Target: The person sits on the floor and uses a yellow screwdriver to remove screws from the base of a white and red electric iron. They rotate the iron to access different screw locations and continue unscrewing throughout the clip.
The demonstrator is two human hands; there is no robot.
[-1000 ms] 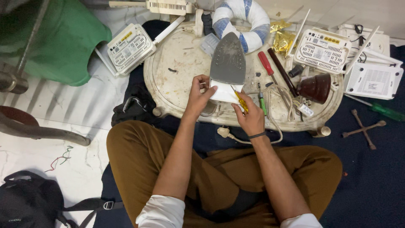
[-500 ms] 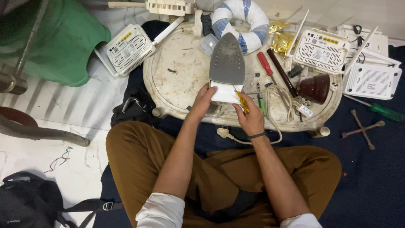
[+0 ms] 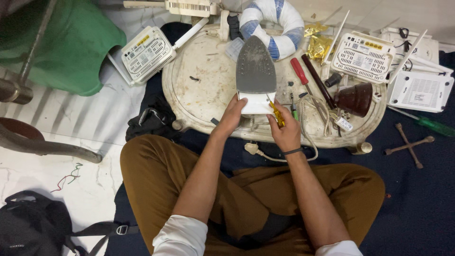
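Left hand (image 3: 233,115) fingers curling around the near left corner of the clothes iron (image 3: 256,76), gripping its white heel. Right hand (image 3: 285,132) pinching a yellow-handled screwdriver (image 3: 277,114) between thumb and fingertips, closed tight, tip touching the iron's near right edge. Iron lying soleplate up at the middle of the round white table (image 3: 204,90), pointing far. Lying just right: red-handled screwdriver (image 3: 300,72), dark brown cup (image 3: 356,98), white router (image 3: 364,56). Resting far: blue-and-white ring (image 3: 279,23)

White rolled sleeves, brown trousers, and a dark band on the right wrist.
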